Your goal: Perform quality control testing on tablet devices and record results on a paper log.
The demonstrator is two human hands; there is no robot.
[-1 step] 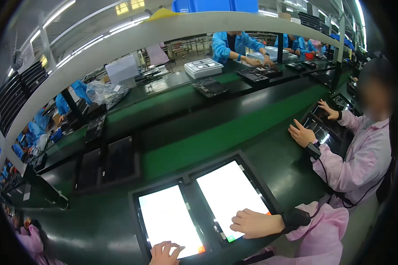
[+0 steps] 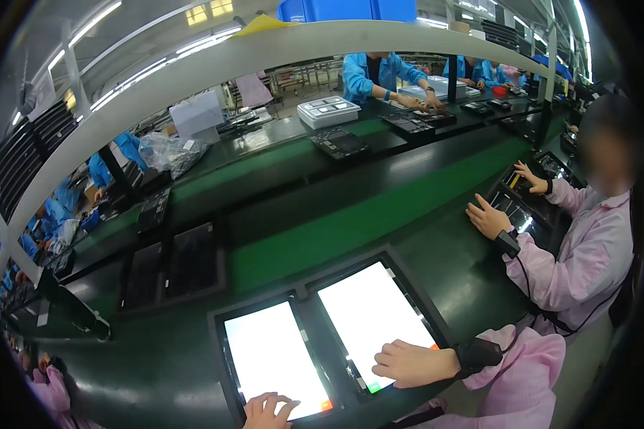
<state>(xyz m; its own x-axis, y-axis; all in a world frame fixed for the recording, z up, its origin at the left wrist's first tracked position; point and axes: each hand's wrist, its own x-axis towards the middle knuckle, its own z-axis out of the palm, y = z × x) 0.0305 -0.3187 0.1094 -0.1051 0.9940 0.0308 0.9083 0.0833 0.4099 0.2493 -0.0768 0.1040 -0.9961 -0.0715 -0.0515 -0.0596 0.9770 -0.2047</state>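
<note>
White light is given off by two tablets [image 2: 371, 323] in a black tray [image 2: 302, 292] on the green belt [image 2: 350, 229]. The right hand [image 2: 411, 362] is laid loosely curled on the right screen, the left hand [image 2: 266, 412] spread on the left screen's lower edge; nothing is held.

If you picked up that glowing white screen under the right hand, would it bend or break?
The glowing white screen looks flat and thin with straight edges, so it is probably stiff, not floppy. Its smooth shiny face suggests it may be slippery and easy to crack if dropped. It lies flat in a dark tray under the right hand, so it should not roll or tip.
</note>
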